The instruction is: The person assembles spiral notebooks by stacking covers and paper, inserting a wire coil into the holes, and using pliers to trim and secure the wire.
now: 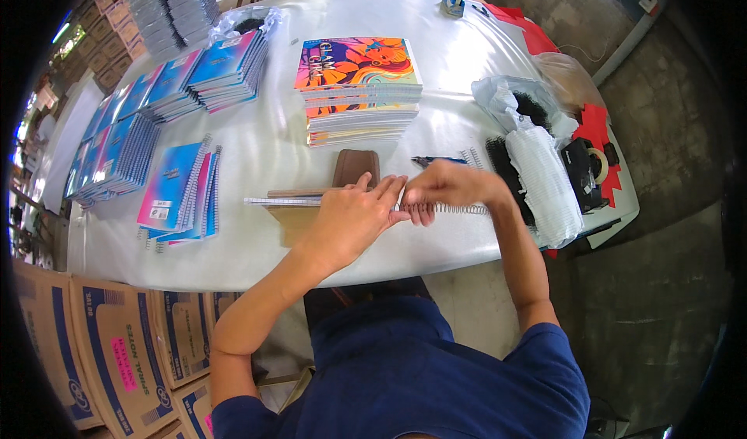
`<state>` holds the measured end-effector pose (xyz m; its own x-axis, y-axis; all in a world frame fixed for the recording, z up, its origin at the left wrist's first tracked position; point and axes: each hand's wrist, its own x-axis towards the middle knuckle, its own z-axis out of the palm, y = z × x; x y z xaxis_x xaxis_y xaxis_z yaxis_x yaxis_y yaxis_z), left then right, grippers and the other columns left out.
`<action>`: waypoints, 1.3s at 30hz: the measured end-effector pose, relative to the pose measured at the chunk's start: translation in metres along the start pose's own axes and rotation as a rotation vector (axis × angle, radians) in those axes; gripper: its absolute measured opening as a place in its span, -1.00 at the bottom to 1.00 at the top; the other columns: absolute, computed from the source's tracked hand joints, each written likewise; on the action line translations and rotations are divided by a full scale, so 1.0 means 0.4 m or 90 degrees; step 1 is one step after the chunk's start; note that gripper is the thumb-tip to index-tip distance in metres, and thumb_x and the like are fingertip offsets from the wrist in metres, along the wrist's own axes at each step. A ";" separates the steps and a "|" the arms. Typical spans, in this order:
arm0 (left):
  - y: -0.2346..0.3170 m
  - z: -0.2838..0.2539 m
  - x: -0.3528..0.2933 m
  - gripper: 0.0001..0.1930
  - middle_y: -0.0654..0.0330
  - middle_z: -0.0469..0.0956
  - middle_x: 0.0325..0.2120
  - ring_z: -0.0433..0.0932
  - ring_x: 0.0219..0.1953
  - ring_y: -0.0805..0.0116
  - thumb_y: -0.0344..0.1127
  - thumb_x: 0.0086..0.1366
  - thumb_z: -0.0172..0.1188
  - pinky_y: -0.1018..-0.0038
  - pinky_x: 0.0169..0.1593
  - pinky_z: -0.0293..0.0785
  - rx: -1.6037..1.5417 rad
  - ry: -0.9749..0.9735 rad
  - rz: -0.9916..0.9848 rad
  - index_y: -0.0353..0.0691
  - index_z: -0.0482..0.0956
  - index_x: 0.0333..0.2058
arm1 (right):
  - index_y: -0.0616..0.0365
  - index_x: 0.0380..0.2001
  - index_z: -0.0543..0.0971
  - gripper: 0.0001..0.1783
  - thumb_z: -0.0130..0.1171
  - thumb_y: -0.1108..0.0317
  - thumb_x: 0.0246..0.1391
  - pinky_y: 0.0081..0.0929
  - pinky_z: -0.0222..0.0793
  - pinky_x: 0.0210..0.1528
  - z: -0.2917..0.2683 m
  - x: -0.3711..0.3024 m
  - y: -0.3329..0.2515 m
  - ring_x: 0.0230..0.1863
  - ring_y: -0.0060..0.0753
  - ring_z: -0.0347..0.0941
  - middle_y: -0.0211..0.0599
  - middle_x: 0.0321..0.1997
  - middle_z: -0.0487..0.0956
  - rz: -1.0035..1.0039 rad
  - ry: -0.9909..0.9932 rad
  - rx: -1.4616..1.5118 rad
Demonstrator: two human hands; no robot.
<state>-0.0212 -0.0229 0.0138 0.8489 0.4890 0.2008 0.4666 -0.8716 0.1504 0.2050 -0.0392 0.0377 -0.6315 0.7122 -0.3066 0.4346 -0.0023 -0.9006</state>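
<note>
Close to the table's near edge, my left hand is closed on an unbound notebook, its punched edge up and a tan cover hanging toward me. From the notebook's right end a spiral wire coil sticks out to the right. My right hand, a little blurred, has its fingers closed around the coil beside my left fingertips. How far the coil runs into the holes is hidden by my hands. A brown block rests just behind the notebook.
Stacked illustrated books stand at the table's middle. Bound blue notebooks lie at left, with taller stacks behind. Pliers and loose coils are near my right hand, beside a white wrapped bundle. Cartons fill the lower left.
</note>
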 end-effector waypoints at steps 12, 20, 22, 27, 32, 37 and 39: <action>-0.048 0.030 -0.023 -0.12 0.09 0.42 0.14 0.54 0.01 -0.02 0.15 0.08 0.21 0.24 -0.08 0.56 0.082 0.115 -0.091 0.12 0.06 0.35 | 0.02 0.02 0.59 -0.57 0.16 0.22 0.05 -0.17 0.30 0.17 -0.047 0.147 0.019 0.11 -0.03 0.44 0.06 0.04 0.54 0.027 0.177 -0.248; -0.071 0.002 -0.019 0.03 0.12 0.49 0.05 0.56 -0.08 0.12 0.05 -0.08 0.38 0.28 0.02 0.47 -0.030 0.236 -0.144 0.03 0.04 0.35 | 0.27 -0.04 0.60 -0.51 0.11 0.10 0.11 -0.39 0.37 0.08 -0.087 0.066 0.058 -0.06 -0.35 0.52 -0.13 -0.10 0.65 -0.119 0.146 -0.046; -0.072 0.008 -0.020 0.03 0.12 0.50 0.03 0.56 -0.09 0.12 0.05 -0.08 0.38 0.28 0.02 0.47 -0.031 0.258 -0.141 0.04 0.05 0.35 | 0.22 -0.03 0.61 -0.52 0.12 0.09 0.11 -0.40 0.38 0.06 -0.081 0.038 0.074 -0.09 -0.38 0.52 -0.13 -0.12 0.65 -0.282 0.137 0.171; -0.074 0.003 -0.025 0.04 0.12 0.49 0.05 0.54 -0.04 0.11 0.03 -0.09 0.40 0.25 0.05 0.45 -0.017 0.247 -0.155 0.04 0.05 0.35 | 0.26 -0.08 0.62 -0.52 0.20 0.08 0.08 -0.40 0.36 0.03 -0.068 0.078 0.055 -0.11 -0.35 0.50 -0.18 -0.18 0.65 -0.030 0.175 -0.070; -0.074 0.001 -0.030 0.07 0.11 0.48 0.07 0.51 0.04 0.10 0.02 -0.11 0.42 0.17 0.12 0.40 -0.018 0.239 -0.176 0.02 0.02 0.36 | 0.47 -0.03 0.53 -0.34 0.15 -0.03 0.12 -0.36 0.39 0.03 -0.054 0.077 0.042 -0.09 -0.28 0.54 0.03 -0.15 0.62 -0.094 0.209 0.039; -0.063 0.000 -0.031 0.06 0.12 0.41 0.16 0.48 0.10 0.15 0.00 -0.10 0.42 0.14 0.14 0.38 -0.046 0.252 -0.179 0.00 0.01 0.36 | 0.57 0.02 0.44 -0.03 0.09 -0.33 0.05 -0.22 0.42 0.09 -0.089 0.077 0.129 -0.05 -0.09 0.56 0.12 -0.06 0.58 -0.197 0.207 0.304; -0.060 0.000 -0.029 0.05 0.13 0.37 0.20 0.46 0.12 0.17 -0.01 -0.10 0.42 0.14 0.14 0.39 -0.026 0.260 -0.175 -0.01 0.03 0.35 | 0.51 0.07 0.42 -0.05 0.09 -0.32 0.06 -0.35 0.42 0.08 -0.093 0.083 0.144 -0.05 -0.24 0.56 0.01 -0.08 0.60 -0.226 0.169 0.322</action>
<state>-0.0424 -0.0077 0.0077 0.5253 0.6811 0.5101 0.6426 -0.7105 0.2869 0.2329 0.0105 -0.0127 -0.4729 0.8788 0.0632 -0.1655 -0.0182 -0.9860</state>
